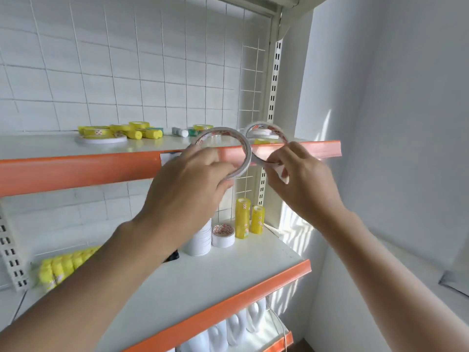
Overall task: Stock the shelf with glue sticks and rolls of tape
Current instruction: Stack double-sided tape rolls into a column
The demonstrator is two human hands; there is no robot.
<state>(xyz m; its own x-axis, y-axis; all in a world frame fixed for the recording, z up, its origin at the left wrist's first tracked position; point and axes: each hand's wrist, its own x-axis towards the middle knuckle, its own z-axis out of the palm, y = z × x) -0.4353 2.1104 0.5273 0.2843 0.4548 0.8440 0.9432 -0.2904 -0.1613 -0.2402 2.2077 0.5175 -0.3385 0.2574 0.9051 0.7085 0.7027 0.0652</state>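
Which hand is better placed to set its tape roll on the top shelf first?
Probably the right hand: its tape roll already reaches above the top shelf lip, while the left hand holds its tape roll lower.

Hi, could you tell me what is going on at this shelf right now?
A person is stocking a shop shelf with tape. The left hand grips one thin white tape roll and the right hand pinches a second thin roll, both held up in front of the upper shelf. Yellow tape rolls and glue sticks already lie there. On the lower shelf stand a white tape stack and two yellow tape stacks.
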